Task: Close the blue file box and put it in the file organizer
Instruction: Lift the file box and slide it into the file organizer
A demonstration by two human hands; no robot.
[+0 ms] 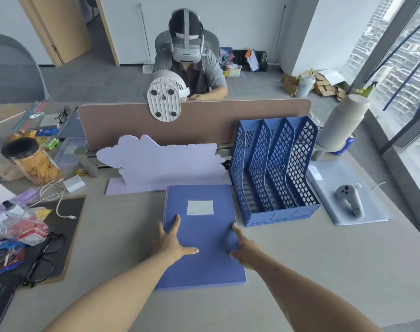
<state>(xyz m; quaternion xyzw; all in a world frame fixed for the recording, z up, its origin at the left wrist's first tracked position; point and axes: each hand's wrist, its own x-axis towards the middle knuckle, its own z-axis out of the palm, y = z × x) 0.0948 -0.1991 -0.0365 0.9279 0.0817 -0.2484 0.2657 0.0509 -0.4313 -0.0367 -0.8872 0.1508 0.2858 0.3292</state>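
Note:
The blue file box (200,236) lies flat and closed on the desk in front of me, with a white label on its lid. My left hand (171,240) rests on its left edge, fingers spread, thumb on the lid. At the box's right edge sits my right hand (243,248), fingers apart, touching the side. Neither hand has lifted it. Just right of the box stands the blue perforated file organizer (276,173), its slots empty and open toward me.
A white foam cut-out (161,161) stands behind the box against the desk divider (194,123). A grey controller (350,198) lies on a folder at right. Left side holds a snack jar (31,161), cables, glasses (46,257) and bags. A person with a headset sits opposite.

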